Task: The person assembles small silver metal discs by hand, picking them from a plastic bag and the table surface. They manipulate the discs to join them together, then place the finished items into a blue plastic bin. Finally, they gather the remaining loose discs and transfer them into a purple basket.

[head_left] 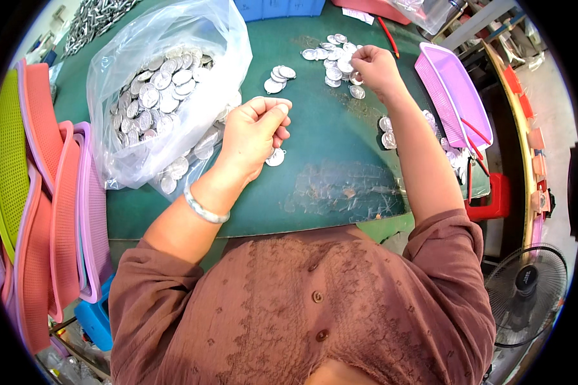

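My left hand (253,131) is closed above the green table, thumb pressed to the curled fingers; what is between them is hidden. Just below it shows one round silver medal (275,157), and I cannot tell if it lies on the table or hangs from the fingers. At the far side, my right hand (376,70) pinches a silver medal (345,65) at the edge of a loose pile (331,54). A small stack of medals (279,78) sits between the hands. Left of my left hand, a clear plastic bag (228,38) stands full of similar medals (157,96).
Pink, purple and green plastic baskets (64,218) are stacked at the left. A purple basket (459,96) stands at the right, with red-handled pliers (475,138) and more medals (388,138) nearby. Small metal parts (96,22) lie far left. A fan (526,285) is at lower right.
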The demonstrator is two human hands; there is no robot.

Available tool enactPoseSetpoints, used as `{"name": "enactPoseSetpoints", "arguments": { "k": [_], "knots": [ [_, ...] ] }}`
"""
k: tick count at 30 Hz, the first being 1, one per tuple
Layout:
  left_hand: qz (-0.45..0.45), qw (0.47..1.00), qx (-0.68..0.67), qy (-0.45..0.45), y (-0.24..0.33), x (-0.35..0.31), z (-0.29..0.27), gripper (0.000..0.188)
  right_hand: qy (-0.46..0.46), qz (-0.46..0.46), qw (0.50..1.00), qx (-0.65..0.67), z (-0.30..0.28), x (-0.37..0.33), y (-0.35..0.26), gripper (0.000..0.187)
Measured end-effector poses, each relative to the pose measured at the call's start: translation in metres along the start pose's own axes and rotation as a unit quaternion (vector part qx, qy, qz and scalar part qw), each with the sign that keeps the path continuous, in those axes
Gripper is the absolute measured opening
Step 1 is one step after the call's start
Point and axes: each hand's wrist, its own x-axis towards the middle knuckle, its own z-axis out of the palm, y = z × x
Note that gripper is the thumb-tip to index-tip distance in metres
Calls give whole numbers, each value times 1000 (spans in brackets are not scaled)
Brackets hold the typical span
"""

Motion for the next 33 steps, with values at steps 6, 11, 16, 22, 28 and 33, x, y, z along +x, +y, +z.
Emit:
{"name": "enactPoseSetpoints", "arguments": {
  "k": [6, 11, 16, 22, 28, 33],
  "knots": [
    [-1, 1000, 7, 4, 2, -1, -3, 13, 11, -174, 943, -284, 21, 3, -32, 23],
    [-6, 1000, 10, 9, 3, 0, -4, 13, -43, -181, 907, -377, 55, 2, -43, 23],
    [-5, 1000, 11, 8, 3, 0, -5, 13, -55, -168, 896, -408, 37, 14, -39, 24],
    [-8, 1000, 19, 6, 2, 2, -4, 13, 62, -202, 887, -411, 23, 17, -29, 22],
    [-7, 1000, 25, 10, 3, 2, -5, 13, -80, -190, 938, -277, 51, 8, -45, 18],
    [-11, 1000, 20, 11, 3, 3, -6, 13, -162, -244, 922, -253, 65, 5, -46, 26]
  ]
}}
